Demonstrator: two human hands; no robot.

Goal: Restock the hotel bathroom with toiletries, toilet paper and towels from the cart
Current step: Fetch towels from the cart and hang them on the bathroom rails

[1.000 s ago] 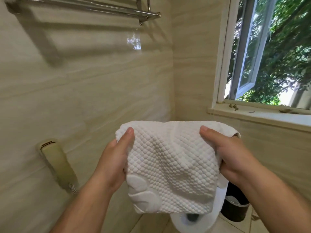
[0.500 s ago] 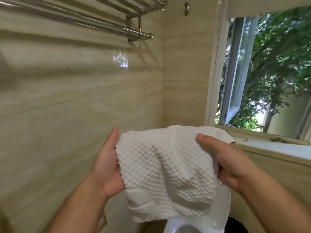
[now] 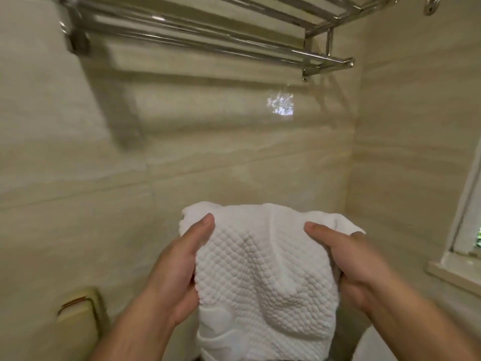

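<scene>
Two hands: your left hand point(image 3: 179, 272) and right hand point(image 3: 356, 272) each clasp one side of the white waffle-weave towel point(image 3: 263, 277), thumbs on its near face, fingers hidden behind it.
Towel position: folded, held up in front of the tiled wall point(image 3: 234, 157), lower edge hanging down.
Key relation: the chrome towel rack point(image 3: 208, 40) is above and beyond your hands, well apart. Its bars run left to right, like the towel's span between your hands.
Nearer hand: neither, by my judgement; both look level.
Next move: probably a two-handed lift to the rack.
Writing: none readable; the embossed motif at the towel's lower left is unclear.
</scene>
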